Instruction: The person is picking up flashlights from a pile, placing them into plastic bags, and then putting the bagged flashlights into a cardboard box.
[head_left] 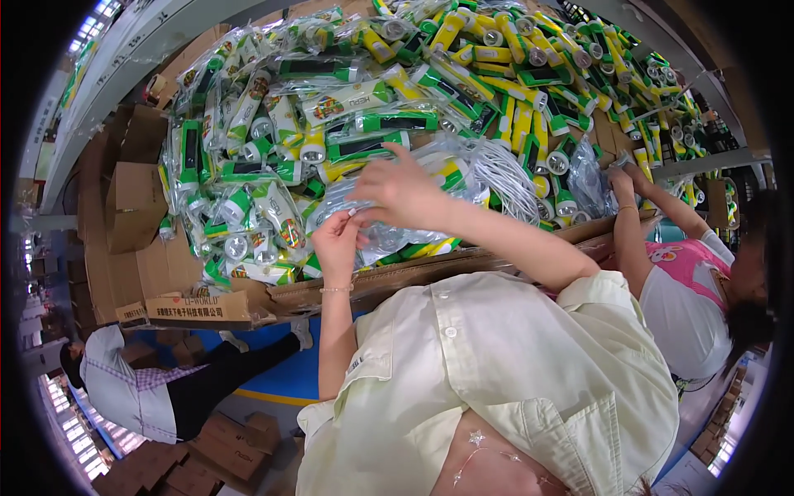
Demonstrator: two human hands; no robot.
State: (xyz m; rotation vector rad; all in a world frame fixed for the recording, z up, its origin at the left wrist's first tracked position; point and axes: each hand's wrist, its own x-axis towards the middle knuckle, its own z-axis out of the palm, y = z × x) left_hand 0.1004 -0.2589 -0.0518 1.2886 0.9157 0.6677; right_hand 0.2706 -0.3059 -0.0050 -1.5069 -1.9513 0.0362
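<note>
My left hand is closed in a pinch at the edge of a clear plastic bag. Close against its fingertips, the thumb and forefinger of my right hand meet at the same edge, its other fingers raised. What lies right between the fingertips is too small to make out. Beneath both hands spreads a heap of green-and-white flashlights in clear bags. A bundle of white cables rests just right of my right wrist.
Unbagged yellow-and-green flashlights pile up at the far right. A cardboard edge runs along the near side, with cardboard boxes at left. A co-worker's hands handle clear bags at right. Another person is at lower left.
</note>
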